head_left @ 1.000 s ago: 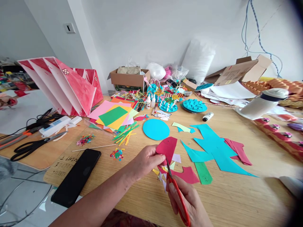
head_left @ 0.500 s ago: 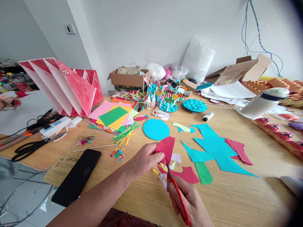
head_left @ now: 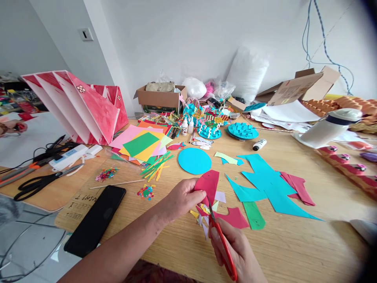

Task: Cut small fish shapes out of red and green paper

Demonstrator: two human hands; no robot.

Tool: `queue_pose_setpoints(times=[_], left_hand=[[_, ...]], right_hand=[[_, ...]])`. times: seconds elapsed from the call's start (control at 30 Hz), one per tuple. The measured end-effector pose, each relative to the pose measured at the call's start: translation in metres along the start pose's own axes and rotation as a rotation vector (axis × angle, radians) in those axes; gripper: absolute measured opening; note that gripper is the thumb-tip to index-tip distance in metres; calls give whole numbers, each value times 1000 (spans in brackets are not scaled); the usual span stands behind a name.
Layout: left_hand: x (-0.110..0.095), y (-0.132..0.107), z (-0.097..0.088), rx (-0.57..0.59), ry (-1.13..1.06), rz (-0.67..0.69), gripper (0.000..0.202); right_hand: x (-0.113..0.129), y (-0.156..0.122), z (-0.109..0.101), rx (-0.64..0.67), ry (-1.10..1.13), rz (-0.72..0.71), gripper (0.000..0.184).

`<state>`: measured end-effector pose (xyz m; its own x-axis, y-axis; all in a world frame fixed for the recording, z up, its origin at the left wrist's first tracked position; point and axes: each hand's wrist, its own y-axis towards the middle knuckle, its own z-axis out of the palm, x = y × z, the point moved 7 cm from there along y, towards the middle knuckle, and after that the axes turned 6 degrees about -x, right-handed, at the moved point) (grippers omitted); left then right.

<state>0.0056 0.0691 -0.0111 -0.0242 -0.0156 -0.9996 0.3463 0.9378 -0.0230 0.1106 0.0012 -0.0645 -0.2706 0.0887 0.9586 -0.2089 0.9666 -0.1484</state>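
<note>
Between the thumb and fingers of my left hand (head_left: 187, 196) is a piece of red paper (head_left: 209, 184) with faint drawn lines on it. My right hand (head_left: 235, 243) grips red-handled scissors (head_left: 225, 245), whose blades meet the lower edge of that paper. Small yellow, green and purple paper scraps lie just below, beside a larger red offcut (head_left: 237, 218). A blue paper circle (head_left: 194, 161) rests on the table beyond my left hand. To the right spread blue paper offcuts (head_left: 266, 177) and a green piece (head_left: 253, 215).
A black phone (head_left: 96, 220) and black scissors (head_left: 44, 182) lie at the left. Coloured paper sheets (head_left: 141, 145) are stacked behind thin paper strips (head_left: 157, 165). A white pitcher (head_left: 330, 127) stands at the right. At the far left, another person's hand (head_left: 13, 127) shows.
Almost nothing differs. The red paper, both hands and the scissors have shifted very slightly to the right in view.
</note>
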Motion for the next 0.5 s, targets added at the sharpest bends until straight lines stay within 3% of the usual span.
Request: queue_pose_setpoints(times=[0.27, 0.5], left_hand=[[-2, 0, -1, 10, -31, -35, 14], [1, 5, -3, 122, -120, -102, 15]], right_hand=[[-3, -1, -4, -10, -1, 13, 39], [4, 0, -10, 5, -36, -7, 36]])
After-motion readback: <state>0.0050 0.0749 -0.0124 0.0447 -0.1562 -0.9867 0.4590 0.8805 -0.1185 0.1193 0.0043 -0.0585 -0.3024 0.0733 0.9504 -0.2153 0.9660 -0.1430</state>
